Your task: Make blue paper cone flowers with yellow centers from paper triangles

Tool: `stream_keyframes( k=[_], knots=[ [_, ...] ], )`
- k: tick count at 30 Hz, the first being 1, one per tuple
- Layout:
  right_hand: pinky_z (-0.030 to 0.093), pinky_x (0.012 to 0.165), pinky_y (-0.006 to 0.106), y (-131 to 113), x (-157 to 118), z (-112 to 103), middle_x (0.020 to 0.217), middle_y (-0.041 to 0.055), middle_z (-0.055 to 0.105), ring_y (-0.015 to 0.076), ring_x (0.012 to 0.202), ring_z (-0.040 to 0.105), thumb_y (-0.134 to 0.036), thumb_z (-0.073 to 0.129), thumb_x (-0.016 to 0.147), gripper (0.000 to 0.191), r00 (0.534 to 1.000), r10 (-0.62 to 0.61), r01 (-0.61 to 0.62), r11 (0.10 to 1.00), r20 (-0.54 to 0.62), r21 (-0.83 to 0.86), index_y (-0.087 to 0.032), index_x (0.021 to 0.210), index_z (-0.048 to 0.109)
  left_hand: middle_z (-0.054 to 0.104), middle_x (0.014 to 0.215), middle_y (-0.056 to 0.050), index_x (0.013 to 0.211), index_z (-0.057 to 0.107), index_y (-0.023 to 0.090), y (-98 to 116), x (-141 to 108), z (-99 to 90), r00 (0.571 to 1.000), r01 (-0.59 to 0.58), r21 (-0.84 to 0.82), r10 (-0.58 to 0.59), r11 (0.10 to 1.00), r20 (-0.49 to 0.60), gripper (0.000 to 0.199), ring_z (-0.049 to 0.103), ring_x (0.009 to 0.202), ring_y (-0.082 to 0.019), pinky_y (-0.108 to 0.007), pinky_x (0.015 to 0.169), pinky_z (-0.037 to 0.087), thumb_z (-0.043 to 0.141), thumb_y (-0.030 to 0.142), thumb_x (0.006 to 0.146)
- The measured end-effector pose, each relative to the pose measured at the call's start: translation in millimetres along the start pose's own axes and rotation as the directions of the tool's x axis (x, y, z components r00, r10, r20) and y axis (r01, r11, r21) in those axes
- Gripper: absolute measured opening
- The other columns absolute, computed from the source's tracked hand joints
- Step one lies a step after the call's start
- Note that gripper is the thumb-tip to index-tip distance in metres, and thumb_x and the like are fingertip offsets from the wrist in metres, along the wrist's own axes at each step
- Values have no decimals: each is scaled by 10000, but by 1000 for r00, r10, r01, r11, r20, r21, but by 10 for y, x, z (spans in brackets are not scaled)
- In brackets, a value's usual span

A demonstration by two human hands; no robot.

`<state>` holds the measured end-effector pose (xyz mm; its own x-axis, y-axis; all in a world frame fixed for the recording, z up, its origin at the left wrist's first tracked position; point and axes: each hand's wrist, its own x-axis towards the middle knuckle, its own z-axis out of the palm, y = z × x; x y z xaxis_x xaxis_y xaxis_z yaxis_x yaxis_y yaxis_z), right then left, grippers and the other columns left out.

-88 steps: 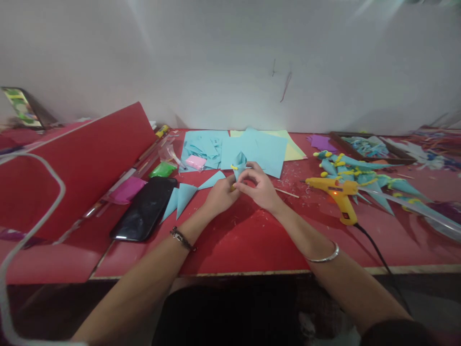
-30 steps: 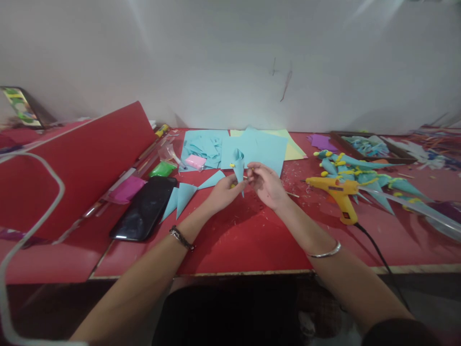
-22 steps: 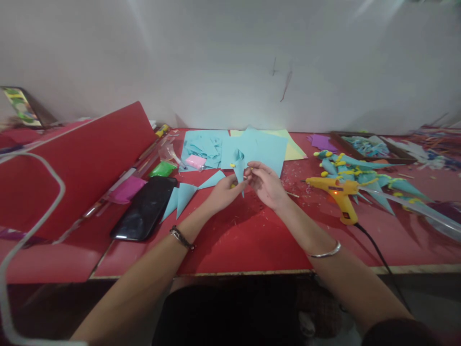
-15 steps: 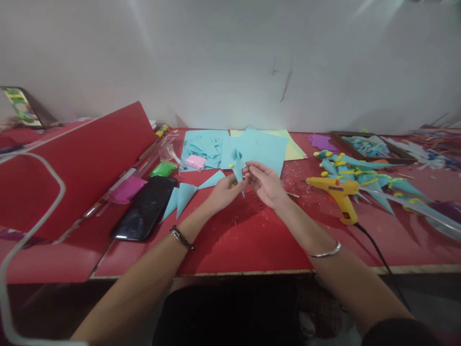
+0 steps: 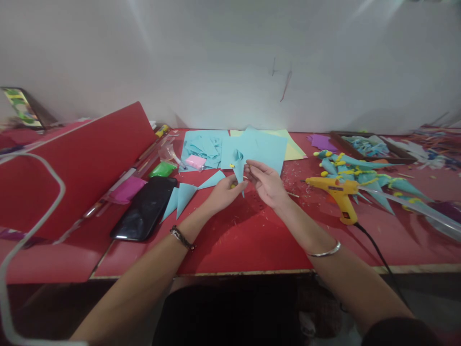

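Note:
A small light-blue paper cone (image 5: 238,169) stands point down in my left hand (image 5: 226,192), thumb and fingers closed around its lower part. Yellow dabs stick to the cone's left side near its wider top. Just to the right, my right hand (image 5: 265,182) is held close to the cone with its fingers bent together. What those fingertips hold, if anything, is too small to make out. Flat blue paper pieces (image 5: 186,194) lie left of my left hand. Behind the cone is a stack of blue sheets (image 5: 264,149).
A yellow glue gun (image 5: 338,192) lies on the red table (image 5: 245,245), its cord running off the front edge. Finished-looking blue cones with yellow trim (image 5: 376,190) are heaped behind it. At left are a black phone (image 5: 146,209), a green packet (image 5: 163,168) and a red board (image 5: 90,168).
My right fingers have shifted very slightly around the cone's right side. My left hand keeps its hold on the cone in nearly the same place.

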<state>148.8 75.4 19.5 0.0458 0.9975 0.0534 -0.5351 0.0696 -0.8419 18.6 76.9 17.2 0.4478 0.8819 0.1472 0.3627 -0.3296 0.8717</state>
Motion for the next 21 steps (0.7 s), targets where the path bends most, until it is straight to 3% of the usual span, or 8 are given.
stream_keyframes(
  k=[3,8,15,21],
  knots=[
    [468,623,185,-3,-1,-13,668,-23,635,53,621,564,-251,688,604,136,1000,-27,27,999,9,22,-177,712,652,622,975,-50,1040,561,127,19,-3,2,1000,-6,-2,6,1000,-8,361,538,825,-165,-262,744,398,417,346,793],
    [390,453,135,-5,10,-54,530,-73,521,8,454,436,-324,668,641,156,995,-95,95,995,9,-11,-181,650,608,593,762,-32,883,589,106,4,-5,3,1000,25,43,-25,999,-1,336,498,654,-133,-258,629,389,412,375,784],
    [480,665,224,-31,2,-18,717,-22,634,76,670,575,-237,700,589,171,996,-84,83,996,-25,-19,-195,736,624,565,746,-22,894,582,113,16,-14,-3,1000,4,40,-4,999,-10,320,457,626,-115,-248,607,372,415,360,776],
    [395,493,173,-44,-9,-41,572,-61,524,27,484,444,-367,650,658,199,996,-78,80,996,52,-31,-188,657,565,534,682,0,862,584,117,16,-13,-2,1000,25,49,-25,998,-9,319,426,586,-108,-237,564,349,417,374,772]
  ],
)
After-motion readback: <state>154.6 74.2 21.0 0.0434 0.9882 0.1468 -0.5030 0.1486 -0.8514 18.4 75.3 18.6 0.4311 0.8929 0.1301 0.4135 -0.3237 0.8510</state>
